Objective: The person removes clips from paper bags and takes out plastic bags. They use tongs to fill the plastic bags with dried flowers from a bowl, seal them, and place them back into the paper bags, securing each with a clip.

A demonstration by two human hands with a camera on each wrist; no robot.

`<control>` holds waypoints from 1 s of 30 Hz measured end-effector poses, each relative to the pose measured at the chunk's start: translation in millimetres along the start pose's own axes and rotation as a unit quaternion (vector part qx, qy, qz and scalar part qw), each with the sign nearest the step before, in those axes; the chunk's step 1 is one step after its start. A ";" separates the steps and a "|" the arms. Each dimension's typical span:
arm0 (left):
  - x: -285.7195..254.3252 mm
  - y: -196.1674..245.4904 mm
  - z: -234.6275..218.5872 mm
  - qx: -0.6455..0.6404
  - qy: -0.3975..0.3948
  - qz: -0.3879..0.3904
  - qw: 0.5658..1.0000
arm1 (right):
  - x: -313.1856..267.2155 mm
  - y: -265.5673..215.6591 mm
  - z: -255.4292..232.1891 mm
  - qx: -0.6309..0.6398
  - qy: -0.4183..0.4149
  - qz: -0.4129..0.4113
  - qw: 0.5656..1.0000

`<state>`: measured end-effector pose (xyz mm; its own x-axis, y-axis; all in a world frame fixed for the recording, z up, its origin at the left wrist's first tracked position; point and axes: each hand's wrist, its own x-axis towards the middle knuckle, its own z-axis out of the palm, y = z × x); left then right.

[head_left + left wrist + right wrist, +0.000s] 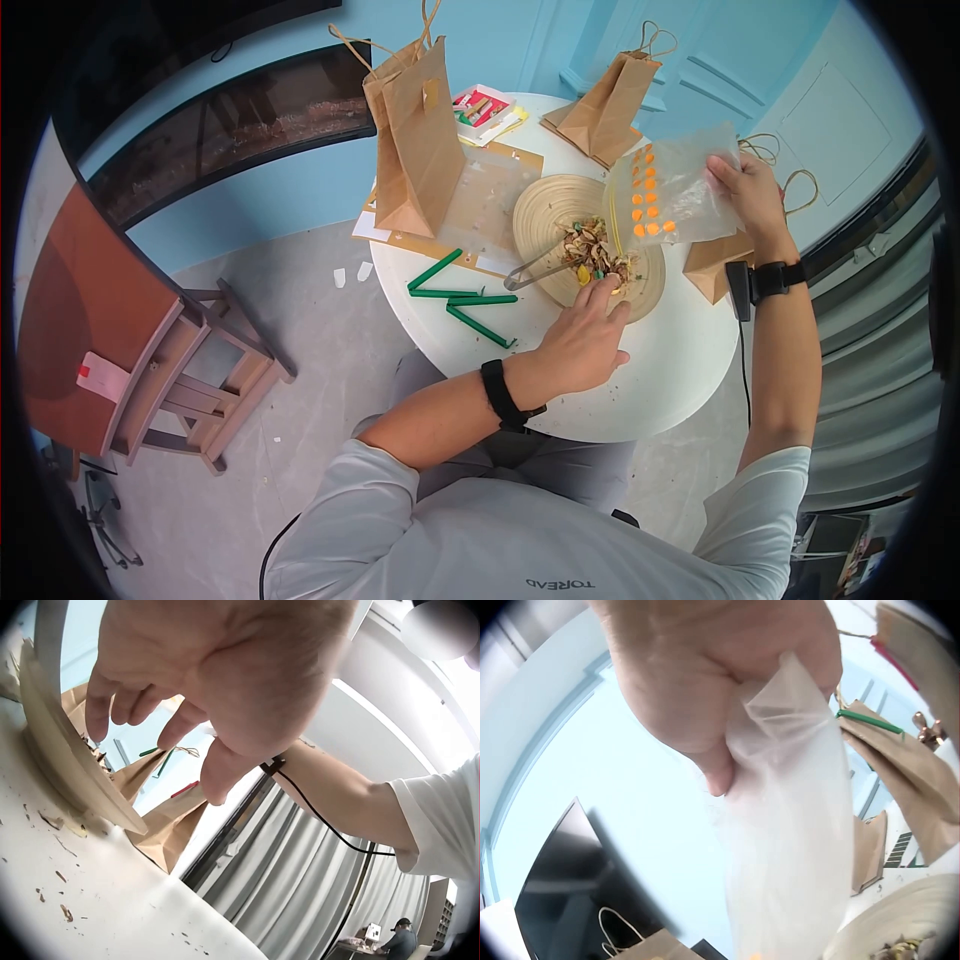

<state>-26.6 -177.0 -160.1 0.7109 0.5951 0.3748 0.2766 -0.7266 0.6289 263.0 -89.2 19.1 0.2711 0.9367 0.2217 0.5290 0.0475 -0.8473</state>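
Note:
My right hand (748, 195) grips a corner of a translucent zip bag (695, 205) with orange dots on it. The bag tilts over the round woven plate (540, 205), its yellow-edged mouth close to a heap of dried flakes (590, 248). In the right wrist view the bag (787, 840) hangs from between thumb and palm. My left hand (585, 345) reaches over the plate's near edge, fingers loosely extended and fingertips right at the heap. From the left wrist, the hand (217, 682) shows spread, with nothing in its palm. Metal tongs (535, 270) lie across the plate's left side.
Green sealing clips (480, 325) lie left of the plate on the white table (680, 380). Brown paper bags stand at back left (415, 140), back right (605, 110) and right (710, 268). Behind the left bag sits a small box (485, 108). Crumbs (64, 911) dot the tabletop.

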 end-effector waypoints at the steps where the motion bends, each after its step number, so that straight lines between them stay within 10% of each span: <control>1: 0.0 -1.0 0.7 -0.012 0.018 -0.005 1.000 | -2.0 7.3 -5.5 0.040 0.002 0.001 0.999; 7: 9.4 -7.7 5.5 -0.131 0.123 -0.045 0.983 | -24.6 44.7 -23.3 0.189 -0.011 0.043 0.981; 12: 34.9 -12.6 8.6 -0.413 0.148 -0.193 0.877 | -44.6 70.1 -27.9 0.238 -0.046 0.028 0.970; 18: 57.7 -25.1 7.3 -0.557 0.039 -0.215 0.801 | -83.8 84.9 -31.5 0.314 -0.094 0.026 0.944; 21: 54.8 -22.1 18.7 -0.580 0.097 -0.168 0.792 | -102.2 99.0 -36.8 0.341 -0.086 0.023 0.936; 24: 42.9 -1.8 6.3 -0.265 0.204 -0.134 0.933 | -121.7 121.7 -36.8 0.368 -0.069 0.032 0.927; 27: 39.5 13.6 7.9 -0.014 0.333 0.176 0.926 | -143.4 142.7 -28.7 0.418 -0.053 0.058 0.905; 30: 31.7 42.8 13.0 0.042 0.308 0.264 0.913 | -169.9 169.1 -25.4 0.472 -0.031 0.080 0.877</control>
<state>16.1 -193.7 -130.1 0.2675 0.2164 0.9390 0.0677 -0.9763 0.2057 326.8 -249.2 -149.7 0.2213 0.9732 0.0622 -0.4215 0.1529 -0.8938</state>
